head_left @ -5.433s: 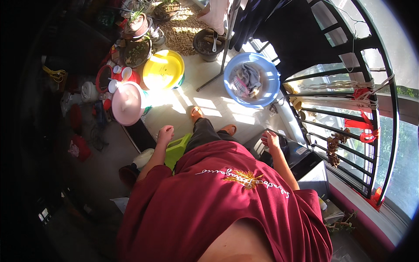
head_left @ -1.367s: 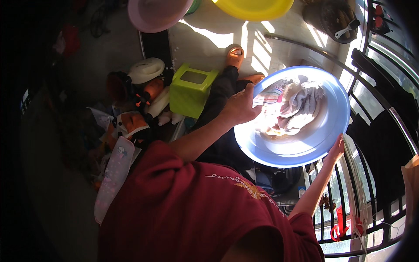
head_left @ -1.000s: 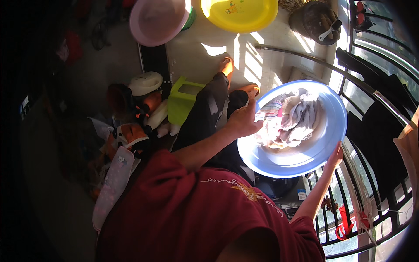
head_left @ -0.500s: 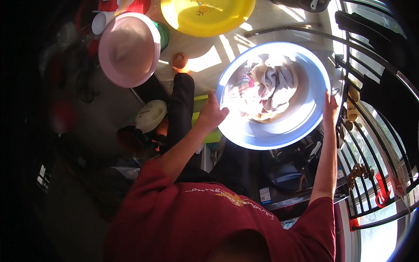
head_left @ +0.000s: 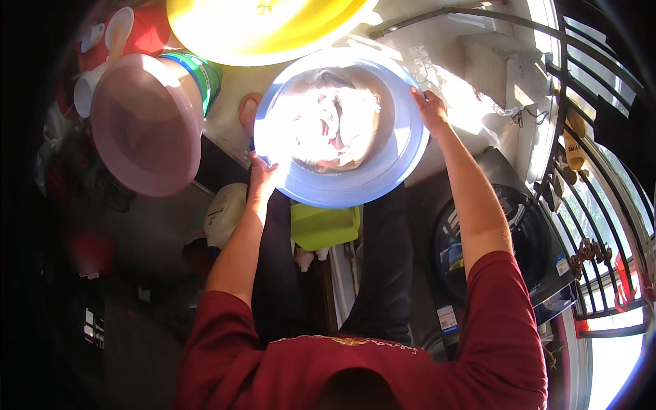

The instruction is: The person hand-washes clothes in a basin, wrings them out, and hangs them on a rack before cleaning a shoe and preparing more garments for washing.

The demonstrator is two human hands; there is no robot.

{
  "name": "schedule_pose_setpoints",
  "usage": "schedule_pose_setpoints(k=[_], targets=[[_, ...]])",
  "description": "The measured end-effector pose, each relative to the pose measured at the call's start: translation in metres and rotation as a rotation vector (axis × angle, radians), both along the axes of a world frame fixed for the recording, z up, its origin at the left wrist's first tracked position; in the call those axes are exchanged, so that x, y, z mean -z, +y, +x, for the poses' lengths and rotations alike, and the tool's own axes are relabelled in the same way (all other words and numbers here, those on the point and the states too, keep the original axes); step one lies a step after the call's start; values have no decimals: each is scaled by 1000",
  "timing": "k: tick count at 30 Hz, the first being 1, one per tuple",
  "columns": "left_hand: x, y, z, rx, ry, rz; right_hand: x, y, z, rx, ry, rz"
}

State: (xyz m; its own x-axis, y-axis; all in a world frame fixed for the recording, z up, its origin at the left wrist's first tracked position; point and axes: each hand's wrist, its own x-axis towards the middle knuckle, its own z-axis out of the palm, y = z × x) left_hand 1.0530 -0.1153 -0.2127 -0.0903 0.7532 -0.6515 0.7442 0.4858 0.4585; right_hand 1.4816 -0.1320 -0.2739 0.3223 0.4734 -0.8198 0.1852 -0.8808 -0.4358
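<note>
A light blue basin (head_left: 403, 160) is held out in front of me, with wet-looking cloths (head_left: 335, 123) bunched inside it in water. Strong sunlight washes out part of the cloths. On the near left side of the rim, my left hand (head_left: 262, 176) grips the basin with the thumb over the edge. My right hand (head_left: 430, 111) is closed on the rim at the right, fingers partly hidden beneath. A large yellow basin (head_left: 260, 41) lies just beyond the blue one.
To the left stands a pink basin (head_left: 147, 130) against a green bucket (head_left: 207, 80), near a red container (head_left: 149, 34) and a white cup (head_left: 85, 92). A lime-green tray (head_left: 326, 227) sits between my legs. A dark round-doored machine (head_left: 488, 236) and black window bars (head_left: 581, 225) are at the right.
The blue basin, with both hands on it, has moved left and slightly farther away. My view has shifted too, showing more of the green tray and the machine.
</note>
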Motion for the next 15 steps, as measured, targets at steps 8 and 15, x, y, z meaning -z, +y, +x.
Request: schedule_pose_setpoints(k=[8, 15], targets=[[29, 11, -35, 114, -154, 189, 15, -12, -26, -24, -126, 155], [70, 28, -75, -125, -318, 138, 33, -6, -46, 23, 33, 84]])
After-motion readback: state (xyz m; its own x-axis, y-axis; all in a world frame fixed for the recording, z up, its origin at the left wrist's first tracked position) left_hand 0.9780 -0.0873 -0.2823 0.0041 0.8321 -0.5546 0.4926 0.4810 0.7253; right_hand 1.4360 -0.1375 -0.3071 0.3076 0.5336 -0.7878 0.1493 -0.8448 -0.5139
